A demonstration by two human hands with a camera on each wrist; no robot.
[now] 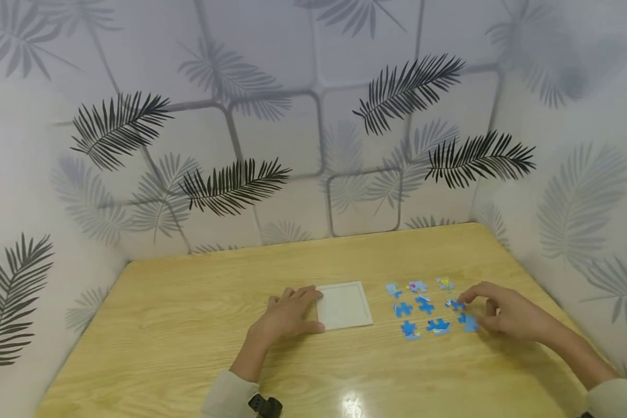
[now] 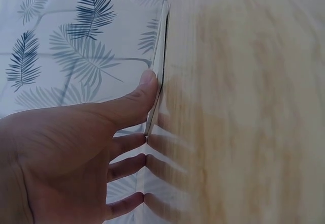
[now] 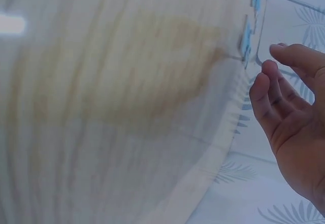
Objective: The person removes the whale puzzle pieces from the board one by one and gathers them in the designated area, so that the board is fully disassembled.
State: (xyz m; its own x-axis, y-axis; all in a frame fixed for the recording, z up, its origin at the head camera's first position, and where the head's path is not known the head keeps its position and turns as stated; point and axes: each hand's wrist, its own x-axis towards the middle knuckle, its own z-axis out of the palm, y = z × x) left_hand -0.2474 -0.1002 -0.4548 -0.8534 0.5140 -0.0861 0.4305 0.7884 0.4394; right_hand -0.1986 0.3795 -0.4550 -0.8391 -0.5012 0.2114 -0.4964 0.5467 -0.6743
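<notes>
My left hand (image 1: 288, 316) rests on the table against a white square puzzle tray (image 1: 343, 305). Its fingertips and thumb touch the tray's left side. In the left wrist view the tray (image 2: 160, 56) appears edge-on beside the thumb. To the right of the tray, several blue jigsaw pieces (image 1: 425, 305) lie loosely in rows, some with yellow or pink print. My right hand (image 1: 512, 313) hovers at the right end of these rows, its index fingertip at a jigsaw piece (image 1: 454, 304). Another jigsaw piece (image 1: 468, 323) lies below it near the thumb. No piece shows between the fingers in the right wrist view.
The wooden table (image 1: 188, 325) stands in a corner against leaf-patterned walls (image 1: 271, 128). A dark wrist device (image 1: 265, 405) sits at the left sleeve. Light glares off the table's front part.
</notes>
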